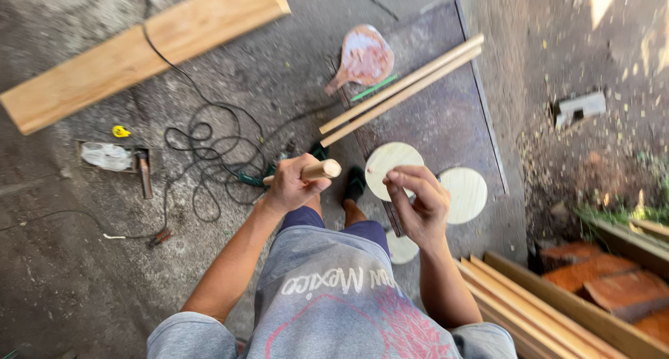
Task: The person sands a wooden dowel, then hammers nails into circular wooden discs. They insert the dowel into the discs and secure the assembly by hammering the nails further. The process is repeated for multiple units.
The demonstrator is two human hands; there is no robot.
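1. Your left hand (291,186) is closed around a short wooden dowel (315,171), whose cut end points toward your right hand
2. Your right hand (420,202) pinches a pale wooden disc (390,168) by its edge, held upright just beside the dowel's end; the two pieces are close but not touching
3. Judged from this, the disc and dowel are both cut and in hand, but not yet joined
4. A second disc (465,194) lies on the dark sheet (446,115) just beyond your right hand, and part of a third (402,249) shows below your right wrist; both look untouched
5. Beyond both hands lie two long slats (401,90) and a paddle-shaped board (364,56)
6. Past your left hand a tangled black cable (209,157) sprawls, with a wide plank (139,52) farther out
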